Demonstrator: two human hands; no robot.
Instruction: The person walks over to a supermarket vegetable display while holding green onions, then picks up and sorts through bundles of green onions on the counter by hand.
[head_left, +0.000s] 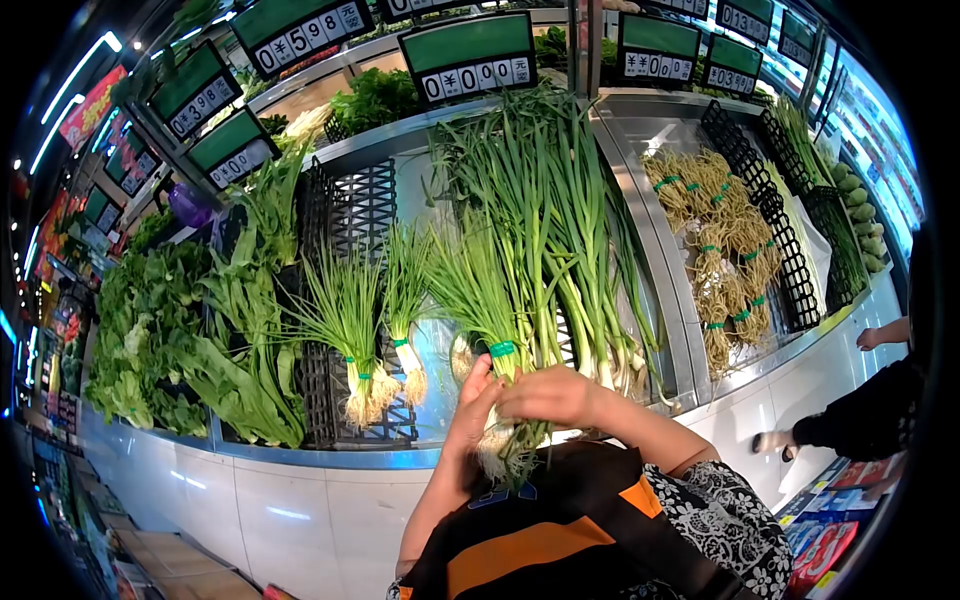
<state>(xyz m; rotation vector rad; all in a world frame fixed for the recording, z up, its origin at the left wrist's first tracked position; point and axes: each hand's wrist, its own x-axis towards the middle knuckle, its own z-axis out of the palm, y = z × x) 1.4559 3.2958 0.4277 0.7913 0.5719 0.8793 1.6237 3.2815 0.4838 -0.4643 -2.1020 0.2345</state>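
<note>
My left hand (474, 405) is closed around a bunch of thin green onions (490, 300), just below its green band. Its white rooted ends hang beneath my hands. My right hand (545, 395) lies against the same bunch from the right, fingers bent at the white stalks; what its fingertips grip is too small to make out. Two banded bunches of green onions (355, 330) lie to the left on black plastic grating. Long leafy stalks (560, 220) fill the tray behind and right of my hands.
Leafy greens (150, 320) and long-leaf lettuce (240, 330) lie at the left. Tied brown bundles (715, 230) fill the right tray. Metal rims (655, 220) divide the display. Price signs (470, 70) stand behind. Another person's hand (880, 336) and leg show at far right.
</note>
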